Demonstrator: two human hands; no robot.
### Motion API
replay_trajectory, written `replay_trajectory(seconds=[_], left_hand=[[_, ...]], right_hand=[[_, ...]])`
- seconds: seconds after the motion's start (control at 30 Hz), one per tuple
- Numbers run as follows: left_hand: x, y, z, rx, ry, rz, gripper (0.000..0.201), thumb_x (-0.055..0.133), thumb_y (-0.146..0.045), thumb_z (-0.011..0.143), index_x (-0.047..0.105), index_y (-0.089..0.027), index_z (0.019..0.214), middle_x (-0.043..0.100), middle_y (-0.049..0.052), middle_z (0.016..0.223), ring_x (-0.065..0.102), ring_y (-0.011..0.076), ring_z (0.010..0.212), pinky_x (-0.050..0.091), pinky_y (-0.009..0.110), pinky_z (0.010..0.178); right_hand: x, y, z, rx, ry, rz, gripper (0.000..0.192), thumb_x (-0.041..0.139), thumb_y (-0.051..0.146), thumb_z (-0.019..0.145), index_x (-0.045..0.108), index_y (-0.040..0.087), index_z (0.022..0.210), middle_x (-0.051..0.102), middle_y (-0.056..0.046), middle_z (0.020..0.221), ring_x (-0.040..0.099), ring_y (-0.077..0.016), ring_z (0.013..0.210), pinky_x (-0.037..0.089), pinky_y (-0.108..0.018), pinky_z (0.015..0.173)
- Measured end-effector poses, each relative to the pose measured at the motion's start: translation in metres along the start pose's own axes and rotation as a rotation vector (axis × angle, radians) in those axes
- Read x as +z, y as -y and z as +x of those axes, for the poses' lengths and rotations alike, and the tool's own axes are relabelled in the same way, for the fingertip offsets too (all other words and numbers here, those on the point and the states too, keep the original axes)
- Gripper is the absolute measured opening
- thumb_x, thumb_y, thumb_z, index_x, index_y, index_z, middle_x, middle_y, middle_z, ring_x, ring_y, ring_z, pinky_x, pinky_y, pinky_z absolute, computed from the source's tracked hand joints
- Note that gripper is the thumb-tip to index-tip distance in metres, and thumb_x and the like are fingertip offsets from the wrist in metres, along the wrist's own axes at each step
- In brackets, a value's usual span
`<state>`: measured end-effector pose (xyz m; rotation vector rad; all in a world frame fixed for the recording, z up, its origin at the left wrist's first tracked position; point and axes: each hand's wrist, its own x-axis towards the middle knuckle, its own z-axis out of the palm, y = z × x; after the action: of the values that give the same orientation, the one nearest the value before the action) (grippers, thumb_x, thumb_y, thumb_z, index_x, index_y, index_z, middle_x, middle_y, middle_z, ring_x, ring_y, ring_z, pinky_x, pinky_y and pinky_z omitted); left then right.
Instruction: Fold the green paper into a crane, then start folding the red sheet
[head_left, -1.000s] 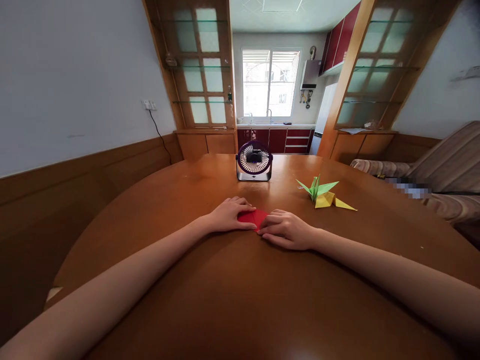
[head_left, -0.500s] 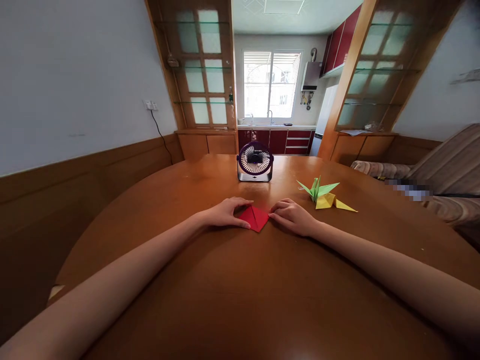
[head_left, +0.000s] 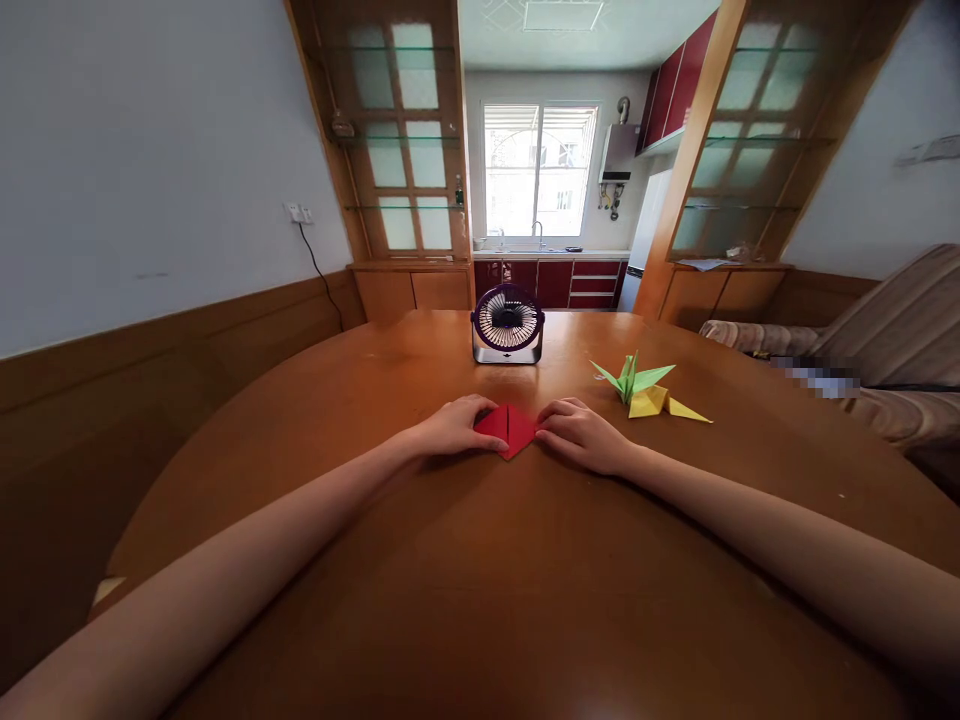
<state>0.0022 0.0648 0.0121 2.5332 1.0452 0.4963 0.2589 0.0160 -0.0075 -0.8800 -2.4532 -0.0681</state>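
A small folded sheet of red origami paper lies on the brown table, diamond-shaped, with a dark slit running down it. My left hand holds its left side, the thumb on top near the slit and the fingers along the far edge. At the right corner, the fingertips of my right hand pinch the paper. To the right of that hand stand a green paper crane and a yellow folded paper figure, close together.
A small purple desk fan stands on the round table beyond the paper. A striped armchair is at the right, past the table edge. Glass-shelved cabinets flank the kitchen opening.
The red paper has turned slightly, its slit now nearly upright instead of slanted. My left thumb has moved up onto the paper. My right hand stays at the right corner.
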Motion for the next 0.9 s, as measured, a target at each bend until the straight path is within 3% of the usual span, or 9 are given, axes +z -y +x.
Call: replay_trajectory(seconds=[0.13,0.3,0.4,0.53,0.7,0.9], left_hand=[[0.003,-0.005,0.002,0.023,-0.076,-0.285,0.047,0.074,-0.033,0.072,0.06,-0.017,0.113,0.069,0.01,0.111,0.066,0.0222,0.097,0.051,0.035,0.083],[-0.001,-0.033,-0.003,0.061,-0.193,-0.385,0.03,0.066,-0.017,0.077,0.063,-0.017,0.107,0.07,0.008,0.106,0.067,0.0187,0.09,0.053,0.033,0.079],[-0.004,-0.047,-0.007,0.108,-0.26,-0.298,0.028,0.061,-0.012,0.079,0.065,-0.018,0.107,0.07,0.006,0.107,0.066,0.0175,0.093,0.051,0.032,0.083],[-0.004,-0.053,-0.011,0.268,-0.316,-0.038,0.018,0.057,-0.02,0.087,0.068,-0.021,0.102,0.072,0.004,0.1,0.065,0.0177,0.09,0.049,0.033,0.083],[-0.002,-0.055,-0.013,0.441,-0.307,0.226,0.022,0.049,-0.03,0.095,0.069,-0.022,0.099,0.072,0.004,0.097,0.064,0.0182,0.09,0.044,0.036,0.089],[-0.003,-0.05,-0.013,0.477,-0.349,0.309,0.025,0.049,-0.031,0.095,0.072,-0.022,0.094,0.07,0.005,0.092,0.062,0.0183,0.088,0.043,0.036,0.087]], right_hand=[[0.0,0.0,0.0,0.033,-0.073,0.035,0.021,0.049,0.03,0.097,0.065,0.018,0.099,0.065,-0.009,0.102,0.061,-0.0209,0.096,0.045,-0.042,0.093],[0.0,-0.001,-0.002,0.125,-0.217,0.115,0.023,0.055,0.032,0.093,0.058,0.018,0.112,0.064,-0.011,0.111,0.06,-0.024,0.101,0.048,-0.043,0.09],[-0.001,-0.001,-0.002,0.11,-0.223,0.152,0.023,0.057,0.033,0.093,0.06,0.019,0.111,0.065,-0.01,0.108,0.061,-0.0231,0.098,0.049,-0.041,0.088],[-0.003,0.0,-0.002,0.035,-0.233,0.11,0.02,0.053,0.03,0.094,0.062,0.019,0.108,0.066,-0.009,0.104,0.062,-0.0218,0.095,0.048,-0.04,0.087],[0.0,0.003,-0.002,-0.082,-0.251,0.0,0.019,0.052,0.025,0.094,0.066,0.02,0.106,0.067,-0.008,0.095,0.06,-0.0206,0.087,0.049,-0.039,0.082],[0.002,0.006,-0.002,-0.131,-0.284,-0.135,0.018,0.053,0.024,0.094,0.07,0.02,0.1,0.067,-0.007,0.086,0.057,-0.0186,0.076,0.049,-0.035,0.075]])
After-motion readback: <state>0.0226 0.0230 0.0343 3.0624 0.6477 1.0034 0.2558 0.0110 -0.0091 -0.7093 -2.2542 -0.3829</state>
